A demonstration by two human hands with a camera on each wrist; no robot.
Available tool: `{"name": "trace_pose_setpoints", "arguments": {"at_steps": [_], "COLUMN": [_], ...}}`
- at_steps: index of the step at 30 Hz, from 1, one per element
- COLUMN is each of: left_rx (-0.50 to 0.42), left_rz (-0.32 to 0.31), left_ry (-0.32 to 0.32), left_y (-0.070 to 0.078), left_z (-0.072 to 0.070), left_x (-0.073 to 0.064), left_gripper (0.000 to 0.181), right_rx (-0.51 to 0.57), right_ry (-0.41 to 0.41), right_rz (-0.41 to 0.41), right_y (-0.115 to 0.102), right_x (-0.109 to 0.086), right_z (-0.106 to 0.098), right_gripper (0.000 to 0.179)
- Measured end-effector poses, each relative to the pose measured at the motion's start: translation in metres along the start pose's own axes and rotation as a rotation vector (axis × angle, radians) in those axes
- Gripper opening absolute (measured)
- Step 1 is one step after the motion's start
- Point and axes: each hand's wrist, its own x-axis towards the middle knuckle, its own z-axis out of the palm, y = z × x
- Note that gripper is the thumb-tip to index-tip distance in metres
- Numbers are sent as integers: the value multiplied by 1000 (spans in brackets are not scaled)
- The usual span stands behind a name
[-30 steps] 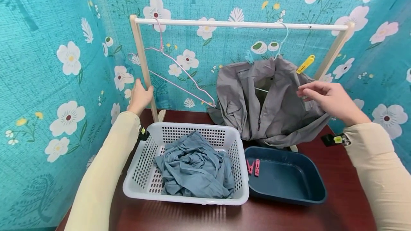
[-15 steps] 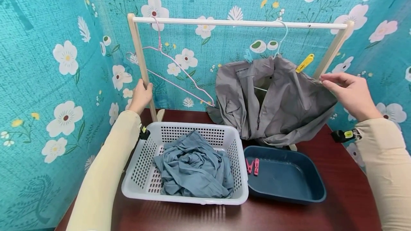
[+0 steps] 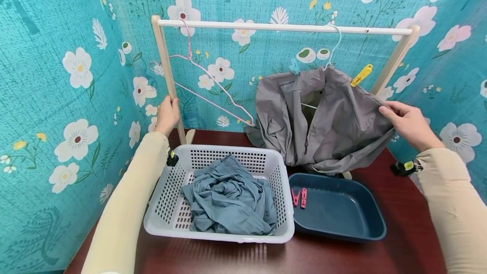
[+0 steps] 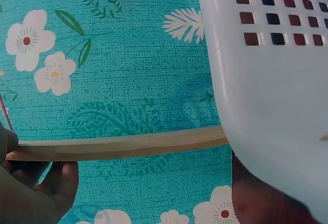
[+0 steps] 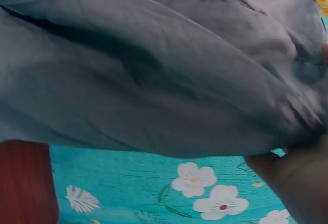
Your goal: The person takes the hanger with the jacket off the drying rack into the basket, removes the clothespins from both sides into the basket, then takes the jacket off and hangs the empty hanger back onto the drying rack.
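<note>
A grey zip jacket (image 3: 338, 117) hangs by a light-blue hanger (image 3: 335, 45) toward the right of the rack's white rail (image 3: 247, 27). My right hand (image 3: 409, 124) pinches the jacket's sleeve at the right and holds it out sideways. A yellow clothespin (image 3: 361, 75) grips the right shoulder, and a light-blue clothespin (image 3: 294, 67) sits at the left one. My left hand (image 3: 167, 115) holds the rack's left wooden post (image 3: 166, 62); in the left wrist view its thumb and fingers lie on both sides of the post (image 4: 118, 147). Jacket cloth (image 5: 154, 80) fills most of the right wrist view.
A pink hanger (image 3: 213, 77) hangs bare at the rail's left. Below stands a white perforated basket (image 3: 163, 223) with a crumpled blue-grey garment (image 3: 232, 198). Beside it, a dark blue tub (image 3: 338, 210) holds pink clothespins (image 3: 303, 198). A floral curtain surrounds the table (image 3: 198, 259).
My right hand has moved right from the jacket's front to the sleeve, which now spreads farther outward. My left hand has closed round the post and sits slightly lower.
</note>
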Motion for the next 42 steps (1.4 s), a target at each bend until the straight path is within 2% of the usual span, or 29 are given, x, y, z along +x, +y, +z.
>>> {"name": "trace_pose_setpoints", "arguments": {"at_steps": [2,4,7,9,12,14,17,19,21,27,29,36,42], "left_rx": [5,-1,-6,-6,13,23,31,34,31,45,51,41,35], "left_rz": [-4,-10,-9,-8,1,6,7,7,5,17,18,17,17], "left_ry": [1,-3,-7,-10,-2,8,26,39,48,55,48,35,47], "left_y": [1,2,3,4,5,4,3,1,0,-1,0,-2,-4], "left_z": [0,0,1,1,2,4,5,5,6,6,6,6,5], "left_x": [0,0,-1,-1,-1,-1,-1,-1,-1,-1,-1,-2,-1], "left_gripper": [41,42,43,43,42,41,39,39,39,38,38,36,38], "right_rx": [22,102,343,561,837,965,1077,1105,1091,1003,1009,1111,1069], "right_ry": [1,7,10,14,-11,-47,-121,-170,-183,-112,-109,-179,-130], "right_rz": [7,15,15,-11,-72,-112,-153,-167,-174,-150,-145,-186,-193], "right_y": [3,5,8,8,6,4,-1,-3,-5,-8,-8,-12,-20], "right_x": [0,-2,-4,-6,-9,-11,-14,-15,-15,-15,-15,-16,-14], "right_z": [3,6,12,16,21,23,22,22,22,26,26,23,24], "right_gripper": [58,52,37,26,22,23,27,30,30,24,25,28,24]}}
